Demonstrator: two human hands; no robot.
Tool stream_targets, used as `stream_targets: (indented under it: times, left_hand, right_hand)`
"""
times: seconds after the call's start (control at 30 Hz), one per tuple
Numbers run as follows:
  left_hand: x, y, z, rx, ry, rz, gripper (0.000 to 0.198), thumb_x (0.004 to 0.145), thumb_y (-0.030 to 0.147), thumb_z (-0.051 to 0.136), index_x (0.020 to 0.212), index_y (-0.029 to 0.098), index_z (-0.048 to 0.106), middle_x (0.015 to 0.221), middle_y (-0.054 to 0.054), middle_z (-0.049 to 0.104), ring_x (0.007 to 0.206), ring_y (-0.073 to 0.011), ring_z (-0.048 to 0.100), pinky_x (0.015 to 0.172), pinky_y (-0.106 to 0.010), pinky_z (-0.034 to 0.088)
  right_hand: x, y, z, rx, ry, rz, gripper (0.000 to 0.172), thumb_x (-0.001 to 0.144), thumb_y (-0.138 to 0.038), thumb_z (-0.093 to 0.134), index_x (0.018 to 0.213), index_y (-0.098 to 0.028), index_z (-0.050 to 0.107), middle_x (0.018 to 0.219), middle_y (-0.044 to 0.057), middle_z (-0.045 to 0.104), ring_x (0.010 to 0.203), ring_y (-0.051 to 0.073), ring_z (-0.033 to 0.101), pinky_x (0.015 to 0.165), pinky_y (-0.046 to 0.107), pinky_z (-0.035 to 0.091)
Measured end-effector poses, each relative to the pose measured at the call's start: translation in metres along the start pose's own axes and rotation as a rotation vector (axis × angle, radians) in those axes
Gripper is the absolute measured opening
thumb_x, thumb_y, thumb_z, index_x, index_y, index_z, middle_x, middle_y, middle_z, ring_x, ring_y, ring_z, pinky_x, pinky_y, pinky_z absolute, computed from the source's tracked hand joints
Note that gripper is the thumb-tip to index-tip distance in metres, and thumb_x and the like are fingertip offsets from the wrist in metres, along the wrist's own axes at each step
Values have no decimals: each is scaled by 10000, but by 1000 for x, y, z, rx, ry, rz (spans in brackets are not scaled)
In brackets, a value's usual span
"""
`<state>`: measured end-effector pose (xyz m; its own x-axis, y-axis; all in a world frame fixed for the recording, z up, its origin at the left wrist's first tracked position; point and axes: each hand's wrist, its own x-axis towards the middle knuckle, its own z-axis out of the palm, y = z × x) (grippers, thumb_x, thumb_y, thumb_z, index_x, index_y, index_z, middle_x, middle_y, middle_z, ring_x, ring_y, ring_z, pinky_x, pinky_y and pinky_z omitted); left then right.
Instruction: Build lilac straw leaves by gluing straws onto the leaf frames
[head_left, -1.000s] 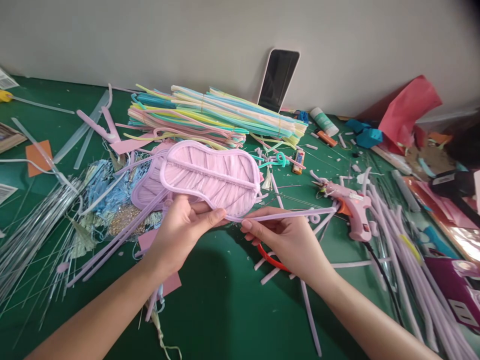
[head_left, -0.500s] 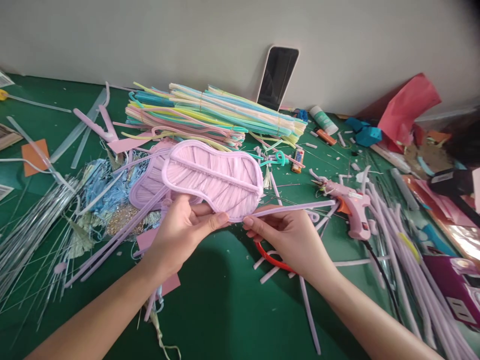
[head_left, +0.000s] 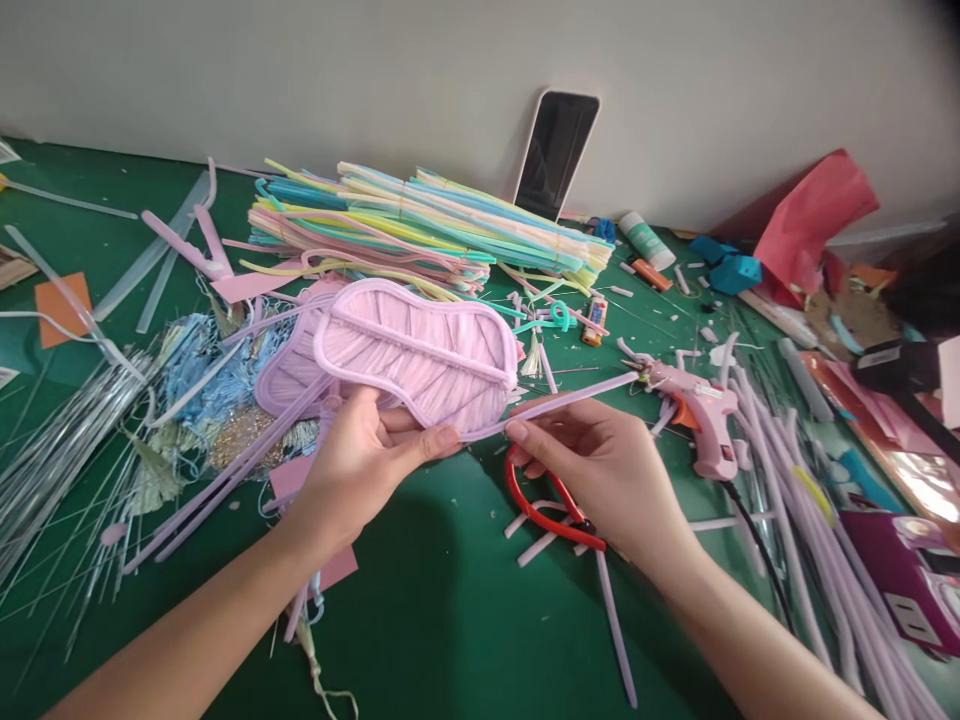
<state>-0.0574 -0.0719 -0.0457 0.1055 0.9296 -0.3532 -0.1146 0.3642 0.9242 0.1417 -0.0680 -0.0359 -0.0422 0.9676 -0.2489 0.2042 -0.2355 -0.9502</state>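
Left hand (head_left: 360,475): grasping. Thumb laid on the lower edge of a lilac panel (head_left: 420,360), other fingers tucked behind it, partly out of my sight. Right hand (head_left: 600,455): thumb and forefinger pinch a lilac strip (head_left: 577,393) just right of the panel's bottom edge; I make out the other fingers only in part, curled below.

Panel is up in front of me, held above the green table (head_left: 450,620). Two rounded lobes, dipped lower edge, padded rim, one raised bar slanting across the pleated face. Strip runs rightward from the bottom rim; its outer end meets the nozzle of the pink glue gun (head_left: 694,405) in my view. Contact there: cannot tell.

Behind the panel on the left, a second lilac panel (head_left: 285,365), partly covered. Below the right hand, a red-handled tool (head_left: 540,515), with cut lilac pieces (head_left: 536,548) beside it.

Farther out, left side: blue tassels (head_left: 196,368), then a fan of silvery wires (head_left: 67,470). Right side: glue gun lying on the table, a sheaf of lilac stems (head_left: 817,540) past it, a purple box (head_left: 892,560) near the edge.

Far side: pastel stems (head_left: 450,230) in banded bundles; a phone (head_left: 556,155) leans against the grey wall (head_left: 300,80).
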Motion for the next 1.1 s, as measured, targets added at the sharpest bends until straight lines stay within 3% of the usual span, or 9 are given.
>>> stream_targets:
  times: [0.17, 0.3, 0.47, 0.7, 0.9, 1.1]
  left_hand:
    - [-1, 3, 0, 43, 17, 2, 496, 726, 326, 822, 1097, 224, 509, 1007, -28, 783, 972, -227, 733, 834, -294, 616]
    - [-1, 4, 1, 40, 5, 5, 501, 724, 326, 823, 1095, 213, 507, 998, -36, 785, 952, -222, 739, 805, -276, 624]
    - [-1, 5, 2, 43, 4, 16, 487, 711, 289, 835, 1063, 216, 508, 985, -18, 790, 958, -202, 737, 776, -236, 626]
    - [-2, 7, 2, 45, 8, 12, 485, 712, 264, 835, 1060, 217, 501, 967, -12, 792, 946, -204, 740, 766, -240, 631]
    - [-4, 9, 2, 59, -2, -1, 458, 701, 236, 840, 1023, 216, 514, 976, -30, 790, 970, -240, 734, 779, -282, 635]
    - [-4, 7, 0, 83, -1, -1, 455, 709, 257, 832, 1030, 228, 511, 997, -37, 785, 994, -261, 726, 796, -311, 630]
  right_hand:
    - [-3, -1, -2, 29, 58, -69, 268, 755, -382, 765, 891, -182, 649, 694, -1, 699, 545, 131, 668, 508, 224, 557]
    - [-4, -2, -2, -141, 113, -129, 207, 787, -374, 733, 880, -198, 677, 688, 3, 703, 592, 160, 692, 512, 239, 546]
    - [-2, -2, -3, -395, 197, -347, 92, 817, -303, 708, 823, -211, 704, 787, 3, 743, 588, 137, 679, 567, 254, 548]
    - [0, 0, -6, -590, 212, -619, 32, 855, -213, 667, 859, -205, 697, 874, 7, 761, 649, 124, 689, 620, 234, 557]
    - [3, -2, -8, -668, 218, -622, 96, 873, -306, 657, 865, -227, 711, 881, 15, 764, 653, 143, 684, 628, 263, 544]
    - [4, -2, -11, -702, 227, -656, 87, 867, -318, 669, 864, -233, 689, 873, 33, 747, 534, 120, 584, 522, 278, 483]
